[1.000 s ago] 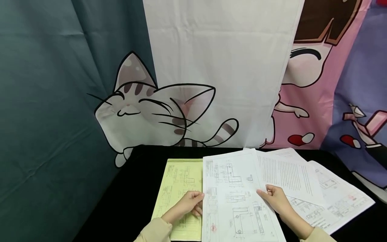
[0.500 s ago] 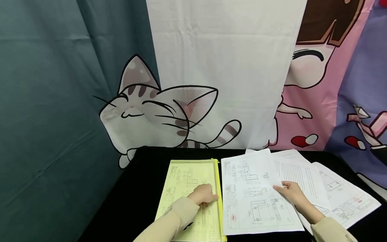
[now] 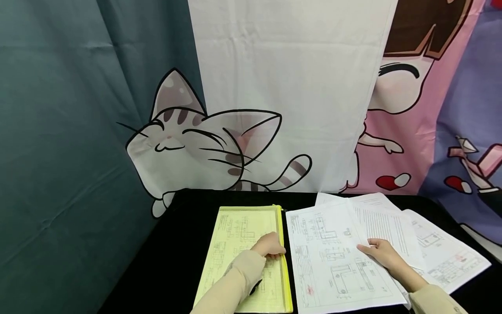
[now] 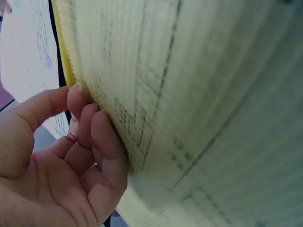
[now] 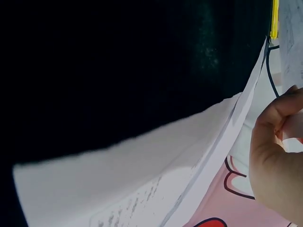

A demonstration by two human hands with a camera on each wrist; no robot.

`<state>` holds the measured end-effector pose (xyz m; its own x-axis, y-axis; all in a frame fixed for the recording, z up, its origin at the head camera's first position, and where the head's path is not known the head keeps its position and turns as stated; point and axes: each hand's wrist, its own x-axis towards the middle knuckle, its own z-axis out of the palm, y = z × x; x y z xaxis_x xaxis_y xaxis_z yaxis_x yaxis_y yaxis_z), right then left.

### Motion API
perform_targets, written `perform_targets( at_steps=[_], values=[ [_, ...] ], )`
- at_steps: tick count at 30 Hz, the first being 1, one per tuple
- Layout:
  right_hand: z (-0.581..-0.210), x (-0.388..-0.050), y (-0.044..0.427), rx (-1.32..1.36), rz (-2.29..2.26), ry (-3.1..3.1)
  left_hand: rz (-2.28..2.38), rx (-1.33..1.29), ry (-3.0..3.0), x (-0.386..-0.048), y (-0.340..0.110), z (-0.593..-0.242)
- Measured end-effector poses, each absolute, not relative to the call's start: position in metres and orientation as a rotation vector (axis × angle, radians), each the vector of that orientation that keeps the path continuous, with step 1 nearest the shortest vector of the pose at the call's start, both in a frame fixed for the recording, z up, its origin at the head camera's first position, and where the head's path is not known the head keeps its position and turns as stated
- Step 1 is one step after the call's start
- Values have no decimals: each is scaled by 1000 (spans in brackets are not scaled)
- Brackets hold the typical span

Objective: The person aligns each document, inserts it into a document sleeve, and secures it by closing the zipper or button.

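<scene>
A yellow mesh zip folder [image 3: 223,261] lies on the black tabletop, a line drawing visible through it. My left hand [image 3: 270,245] is over its right side. In the left wrist view, thumb and index fingertip meet at the yellow zipper edge [image 4: 65,45] and pinch it, with the other fingers [image 4: 106,137] curled against the mesh. To the right, my right hand [image 3: 382,254] grips the right edge of a white drawing sheet [image 3: 317,257], thumb on top. The right wrist view shows that hand [image 5: 274,146] only in part, at the frame's right edge.
More printed sheets [image 3: 443,257] lie fanned out under and beyond my right hand, one covered in lines of text [image 3: 386,222]. A cartoon-printed curtain [image 3: 290,87] hangs behind the black tabletop [image 3: 157,270].
My left hand has let go of the white sheet's left edge and moved onto the folder's zipper edge. The white sheet has shifted right, uncovering the folder, with my right hand still holding it.
</scene>
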<state>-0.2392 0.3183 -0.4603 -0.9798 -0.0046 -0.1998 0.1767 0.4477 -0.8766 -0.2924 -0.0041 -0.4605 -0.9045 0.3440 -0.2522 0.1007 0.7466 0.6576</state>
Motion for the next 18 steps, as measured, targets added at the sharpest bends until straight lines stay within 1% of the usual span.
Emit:
perform_targets(
  at_steps=[13, 18],
  values=[
    [-459, -232, 316, 85, -1528, 2507, 1255, 303, 2416, -283, -17, -455],
    [-459, -229, 318, -20, -1536, 2460, 1374, 342, 2398, -279, -21, -455]
  ],
)
